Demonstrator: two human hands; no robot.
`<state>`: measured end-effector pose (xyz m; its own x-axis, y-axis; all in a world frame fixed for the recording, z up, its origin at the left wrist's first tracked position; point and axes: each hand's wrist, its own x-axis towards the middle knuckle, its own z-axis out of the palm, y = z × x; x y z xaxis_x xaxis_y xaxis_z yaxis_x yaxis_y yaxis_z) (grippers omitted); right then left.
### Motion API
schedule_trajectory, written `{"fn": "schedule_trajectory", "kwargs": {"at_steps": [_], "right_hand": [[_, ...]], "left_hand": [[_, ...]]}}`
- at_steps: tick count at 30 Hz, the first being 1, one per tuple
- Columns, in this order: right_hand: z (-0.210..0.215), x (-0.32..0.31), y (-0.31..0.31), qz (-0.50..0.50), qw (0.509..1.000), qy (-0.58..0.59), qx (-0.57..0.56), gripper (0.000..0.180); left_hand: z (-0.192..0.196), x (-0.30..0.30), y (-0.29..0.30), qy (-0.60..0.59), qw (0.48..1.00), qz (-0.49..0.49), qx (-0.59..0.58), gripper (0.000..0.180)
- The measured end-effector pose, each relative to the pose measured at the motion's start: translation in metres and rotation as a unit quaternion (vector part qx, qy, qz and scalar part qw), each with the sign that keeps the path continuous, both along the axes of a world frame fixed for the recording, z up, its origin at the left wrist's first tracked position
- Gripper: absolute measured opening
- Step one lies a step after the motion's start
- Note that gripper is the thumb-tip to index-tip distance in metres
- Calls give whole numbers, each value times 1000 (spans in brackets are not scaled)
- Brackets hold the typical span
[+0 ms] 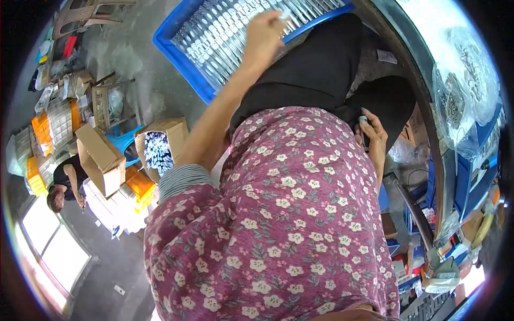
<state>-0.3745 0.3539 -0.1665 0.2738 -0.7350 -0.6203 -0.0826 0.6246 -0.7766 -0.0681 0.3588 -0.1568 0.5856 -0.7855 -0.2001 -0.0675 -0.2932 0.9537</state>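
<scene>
A blue tray [179, 72] at the top holds rows of slender silvery metal pieces [222, 35], many with pale oval parts; I cannot tell their kind. Over its near side reaches my left hand [263, 40], fingers drawn together. Something small and whitish shows at its fingertips, either a finger covering or a held piece. Beside my dark-trousered leg, on the right, my right hand [373, 134] is curled closed. A pale greenish cover [363, 119] sits on one of its fingertips. Whatever lies within those fingers is mostly hidden.
A dark-edged bench [431, 107] runs down the right, bearing a clear plastic bag [455, 101] of small metal parts. Open cardboard boxes [99, 155] stand at left, one filled with blue-and-white pieces [158, 152]. Another person [67, 179] is beyond them. A brown chair [80, 16] stands far left.
</scene>
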Motion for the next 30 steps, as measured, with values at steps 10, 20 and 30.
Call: {"fn": "schedule_trajectory", "kwargs": {"at_steps": [10, 20, 30], "right_hand": [[-7, -4, -4, -14, 996, -62, 62, 33], [-7, -1, -5, -28, 994, -71, 83, 35], [-10, -4, -4, -22, 995, -68, 69, 34]], "left_hand": [[-15, 147, 95, -250, 943, 167, 142, 26], [-29, 135, 132, -111, 957, 202, 174, 9], [-44, 131, 133, -115, 944, 219, 217, 13]]}}
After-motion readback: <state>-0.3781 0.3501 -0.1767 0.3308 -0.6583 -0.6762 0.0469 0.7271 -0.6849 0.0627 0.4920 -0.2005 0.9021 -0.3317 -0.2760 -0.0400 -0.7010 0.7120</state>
